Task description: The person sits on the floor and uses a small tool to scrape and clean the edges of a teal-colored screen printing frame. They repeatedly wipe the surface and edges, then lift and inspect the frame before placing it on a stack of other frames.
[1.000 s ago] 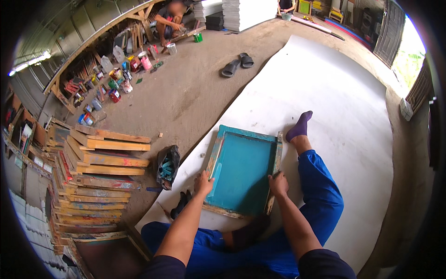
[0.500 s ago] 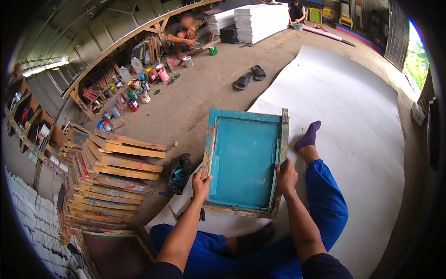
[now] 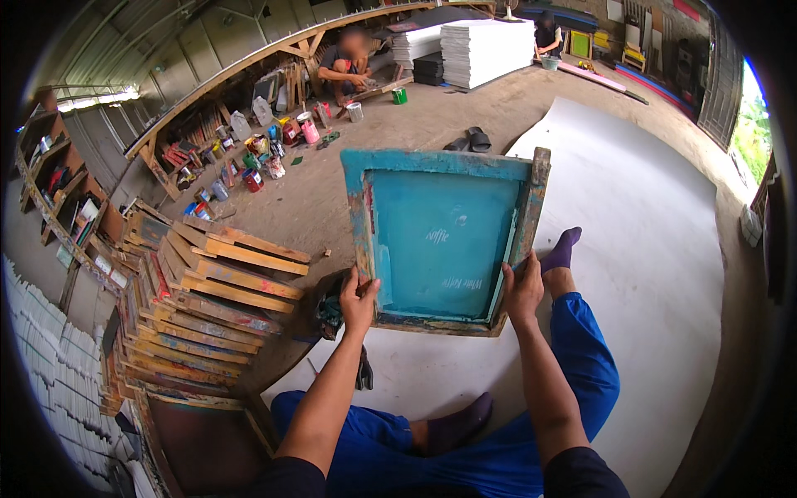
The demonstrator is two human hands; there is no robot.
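Observation:
A wooden screen printing frame with teal mesh is held up before me, its paint-stained border worn and chipped. Faint pale lettering shows on the mesh. My left hand grips the lower left side of the border, thumb on the front. On the lower right side my right hand is closed round the wood in the same way. The frame tilts with its far edge raised above the white sheet on the floor. My legs in blue trousers stretch out beneath it.
At the left stands a stack of wooden frames, with a dark-meshed frame nearer me. A black plastic bag lies beside the sheet. Paint cans, sandals and white stacked sheets are farther off. Two people sit at the back.
Both hands have raised the screen printing frame and tipped its far edge up, so it now looks larger and covers part of the sandals. My grip stays on both sides.

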